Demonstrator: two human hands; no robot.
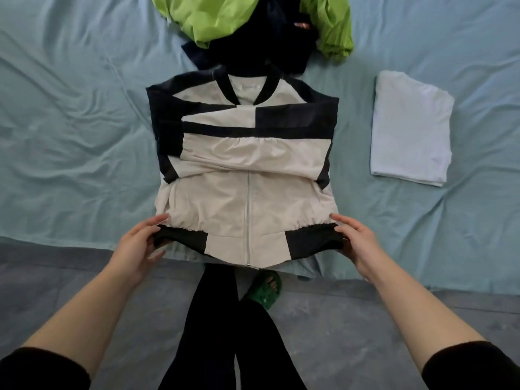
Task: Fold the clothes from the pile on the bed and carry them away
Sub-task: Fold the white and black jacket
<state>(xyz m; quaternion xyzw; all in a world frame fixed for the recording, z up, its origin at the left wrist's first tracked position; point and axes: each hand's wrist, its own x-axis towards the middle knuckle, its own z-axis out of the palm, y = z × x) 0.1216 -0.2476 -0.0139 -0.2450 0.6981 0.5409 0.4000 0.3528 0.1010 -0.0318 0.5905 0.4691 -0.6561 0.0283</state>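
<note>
A cream and black zip jacket (244, 170) lies front up on the bed, both sleeves folded across its chest. Its black hem hangs slightly over the bed's near edge. My left hand (140, 243) pinches the hem's left corner, thumb on top. My right hand (354, 240) grips the hem's right corner the same way. Beyond the jacket's collar lies the pile: a lime green garment (213, 15) and a dark navy one (253, 49).
A folded pale blue-white garment (410, 128) lies on the light blue bedsheet (70, 136) to the right of the jacket. The grey floor (337, 319) is below, with my dark-trousered legs and a green slipper (266, 288) at the bed's edge.
</note>
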